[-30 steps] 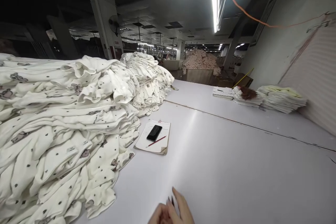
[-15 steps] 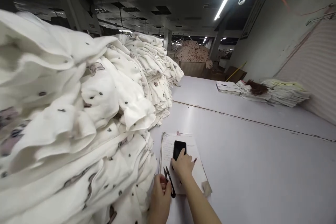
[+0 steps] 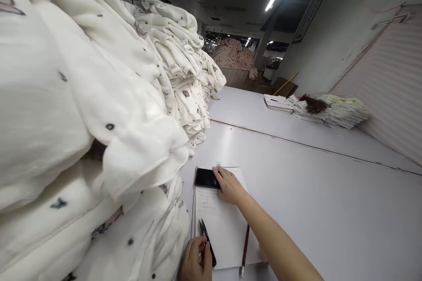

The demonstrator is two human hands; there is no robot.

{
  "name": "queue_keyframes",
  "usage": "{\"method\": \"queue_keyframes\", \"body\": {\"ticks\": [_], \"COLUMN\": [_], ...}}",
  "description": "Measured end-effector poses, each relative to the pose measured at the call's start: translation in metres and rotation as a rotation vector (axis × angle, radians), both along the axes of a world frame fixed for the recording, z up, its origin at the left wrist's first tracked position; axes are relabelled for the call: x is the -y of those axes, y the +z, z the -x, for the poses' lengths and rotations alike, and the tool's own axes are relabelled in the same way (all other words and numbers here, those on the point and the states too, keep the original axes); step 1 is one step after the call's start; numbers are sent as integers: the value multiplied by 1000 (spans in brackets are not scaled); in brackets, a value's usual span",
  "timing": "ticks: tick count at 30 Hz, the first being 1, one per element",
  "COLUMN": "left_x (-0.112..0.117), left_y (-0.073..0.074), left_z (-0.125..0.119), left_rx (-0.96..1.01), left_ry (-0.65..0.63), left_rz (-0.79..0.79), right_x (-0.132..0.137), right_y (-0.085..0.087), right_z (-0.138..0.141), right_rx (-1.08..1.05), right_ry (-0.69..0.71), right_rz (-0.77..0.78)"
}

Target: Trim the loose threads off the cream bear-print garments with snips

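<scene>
My right hand (image 3: 229, 185) rests on a white notepad (image 3: 220, 224), its fingers touching the right end of a black phone (image 3: 206, 178) that lies crosswise at the pad's top edge. My left hand (image 3: 196, 261) is at the bottom edge, closed around small black thread snips (image 3: 207, 246) whose blades point away from me. A red pencil (image 3: 244, 250) lies on the pad's lower right, beside my right forearm.
A tall pile of white printed garments (image 3: 82, 109) fills the left side, with a second stack (image 3: 178, 52) behind it. The grey table (image 3: 313, 193) extends right. Stacks of folded cloth and papers (image 3: 329, 109) sit by the far wall.
The view moved closer to the pile. My right hand turned the phone from lengthwise to crosswise and slid it toward the pad's top left. The pencil is now uncovered.
</scene>
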State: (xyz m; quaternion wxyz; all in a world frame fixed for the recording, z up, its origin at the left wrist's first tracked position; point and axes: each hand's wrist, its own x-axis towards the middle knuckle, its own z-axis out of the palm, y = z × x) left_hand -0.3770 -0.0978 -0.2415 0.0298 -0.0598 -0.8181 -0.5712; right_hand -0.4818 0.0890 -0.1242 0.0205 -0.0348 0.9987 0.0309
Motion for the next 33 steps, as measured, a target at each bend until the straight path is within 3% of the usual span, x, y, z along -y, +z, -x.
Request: {"method": "queue_keyframes", "body": {"ticks": [2,7,10,15,21,23,27,30,33], "left_x": [1,1,0,-1,-4,-6,-9,-9,-9], "left_y": [-2,-2,0,4,5,5,4,1,-2], "left_z": [0,-6,-11,-14,-14,-14,-14,-13,-14], "left_rx": [-34,-146,-221,-376,-462,-475,-486,-484,-489], "left_ry": [1,-28,-37,-19,51,56,77,96,91], "left_rz": [17,60,101,218,331,345,414,438,432], "right_x": [-10,-23,-24,-21,-6,11,48,60,60], "right_y": [-3,-16,-27,-31,-21,-31,-67,-86,-90], "right_z": [-23,-128,-154,-128,-83,-64,-36,-31,-33], "right_rx": [-18,69,112,52,-215,-300,-400,-439,-438], "right_ry": [-22,38,105,93,-130,-215,-379,-465,-495], "right_rz": [-39,-147,-165,-35,421,621,939,1059,1093]}}
